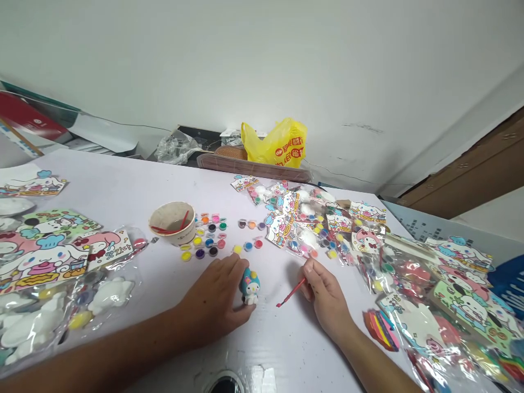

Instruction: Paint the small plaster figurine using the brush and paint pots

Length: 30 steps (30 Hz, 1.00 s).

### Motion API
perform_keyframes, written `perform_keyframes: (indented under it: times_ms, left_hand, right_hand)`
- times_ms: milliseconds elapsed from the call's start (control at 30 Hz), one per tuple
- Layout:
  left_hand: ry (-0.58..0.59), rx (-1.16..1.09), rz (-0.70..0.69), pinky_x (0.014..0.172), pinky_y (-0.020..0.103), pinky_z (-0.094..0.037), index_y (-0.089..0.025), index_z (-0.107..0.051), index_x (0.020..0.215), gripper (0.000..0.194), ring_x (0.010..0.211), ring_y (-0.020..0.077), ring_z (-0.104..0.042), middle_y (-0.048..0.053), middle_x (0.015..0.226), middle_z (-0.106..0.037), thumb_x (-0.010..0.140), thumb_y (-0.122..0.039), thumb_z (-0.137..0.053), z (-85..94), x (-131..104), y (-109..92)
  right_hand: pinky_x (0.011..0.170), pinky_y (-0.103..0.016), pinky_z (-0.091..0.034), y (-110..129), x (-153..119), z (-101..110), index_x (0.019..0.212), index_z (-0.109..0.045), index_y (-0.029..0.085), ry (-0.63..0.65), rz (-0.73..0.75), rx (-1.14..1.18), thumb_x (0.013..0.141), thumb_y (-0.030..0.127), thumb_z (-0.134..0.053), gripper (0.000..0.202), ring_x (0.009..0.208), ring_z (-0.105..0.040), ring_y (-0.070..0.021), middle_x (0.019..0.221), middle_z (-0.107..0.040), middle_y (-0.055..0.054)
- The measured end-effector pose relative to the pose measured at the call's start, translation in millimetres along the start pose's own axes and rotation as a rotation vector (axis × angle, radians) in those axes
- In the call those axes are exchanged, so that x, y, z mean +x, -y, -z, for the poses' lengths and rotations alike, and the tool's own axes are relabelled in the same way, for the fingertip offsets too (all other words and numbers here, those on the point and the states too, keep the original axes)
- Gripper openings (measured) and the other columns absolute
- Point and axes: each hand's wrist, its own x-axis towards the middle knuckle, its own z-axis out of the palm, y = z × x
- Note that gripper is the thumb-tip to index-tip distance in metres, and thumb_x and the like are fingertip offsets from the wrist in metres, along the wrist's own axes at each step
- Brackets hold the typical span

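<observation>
My left hand (219, 297) is closed around the left side of a small painted figurine (251, 286). The figurine has a blue hood with a yellow patch, a pink spot and a white face, and its base is at the table top. To its right, my right hand (323, 292) pinches a thin red paintbrush (292, 292). The brush points down and left, its tip reddish and apart from the figurine. Beyond my left hand lie several small paint pots (208, 240) in strips, some with open lids. A paper cup (174, 222) holds murky water and red brushes.
Bagged figurine kits with printed cards (45, 262) cover the table's left side. More kits (303, 218) lie at the back right and along the right edge. A rainbow-striped piece (381, 329) lies near my right forearm. A yellow plastic bag (278, 143) stands behind the table by the wall.
</observation>
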Motion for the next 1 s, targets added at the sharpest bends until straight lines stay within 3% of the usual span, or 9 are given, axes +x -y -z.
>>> perform_keyframes:
  times_ms: [200,367,867,1000]
  left_hand:
    - [0.040,0.033,0.012,0.093,0.048,-0.044,-0.014,-0.050,0.114,0.043,0.105,0.0313,-0.053,0.013,0.113,-0.058,0.078,-0.031,-0.066,0.8,1.0,-1.5]
    - [0.026,0.050,-0.001,0.096,0.049,-0.041,-0.013,-0.047,0.121,0.052,0.108,0.0320,-0.050,0.014,0.116,-0.056,0.076,-0.032,-0.065,0.6,0.5,-2.3]
    - [-0.103,-0.079,-0.046,0.084,0.041,-0.046,-0.019,-0.037,0.116,0.044,0.093,0.0254,-0.053,0.008,0.103,-0.053,0.078,-0.020,-0.059,-4.2,0.0,1.3]
    - [-0.111,-0.080,-0.041,0.089,0.044,-0.045,-0.020,-0.035,0.119,0.047,0.100,0.0277,-0.053,0.009,0.108,-0.053,0.079,-0.023,-0.060,-8.4,-1.3,4.1]
  right_hand:
    - [0.053,-0.027,-0.027,1.2,-0.5,-1.1,0.065,-0.041,0.022,-0.020,-0.036,0.074,0.093,0.062,-0.050,0.050,0.052,-0.033,-0.0121,0.054,-0.041,0.006]
    - [0.050,-0.025,-0.027,7.1,0.3,-3.7,0.069,-0.046,0.021,0.015,-0.063,0.132,0.091,0.060,-0.056,0.046,0.049,-0.034,-0.0107,0.056,-0.048,0.005]
    - [0.051,-0.025,-0.030,7.0,-3.5,-5.5,0.079,-0.056,0.020,0.080,-0.029,-0.059,0.093,0.054,-0.055,0.037,0.053,-0.037,-0.0113,0.060,-0.047,0.004]
    - [0.050,-0.025,-0.029,7.9,-3.3,-6.6,0.075,-0.056,0.020,0.065,-0.015,-0.079,0.093,0.053,-0.055,0.038,0.052,-0.035,-0.0116,0.057,-0.044,0.005]
